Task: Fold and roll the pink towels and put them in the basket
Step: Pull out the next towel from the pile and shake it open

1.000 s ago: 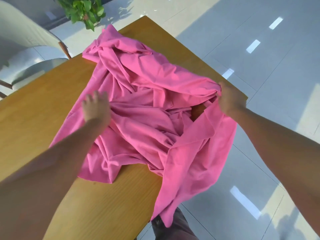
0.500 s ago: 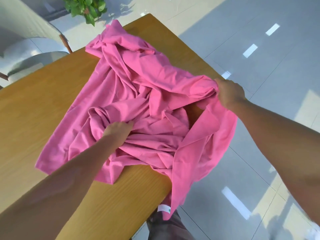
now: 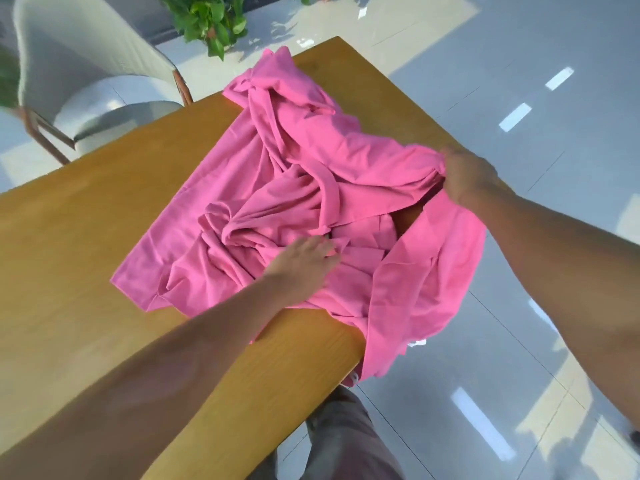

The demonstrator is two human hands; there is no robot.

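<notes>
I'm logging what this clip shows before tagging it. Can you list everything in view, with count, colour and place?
pink towels: count unclear, a crumpled pink heap on the table's right part, one flap hanging over the near right edge.
table: one, light brown wood, fills the left and middle.
chair: one, pale grey seat with brown frame, beyond the table at upper left.
plant: one, green leaves, on the floor at the top.
floor: glossy pale tiles, right and top.
basket: none in view.
trouser leg: one, dark grey, bottom centre.
left hand: one, fingers stretched out flat on the heap's middle.
right hand: one, grips a bunched fold at the heap's right.
</notes>
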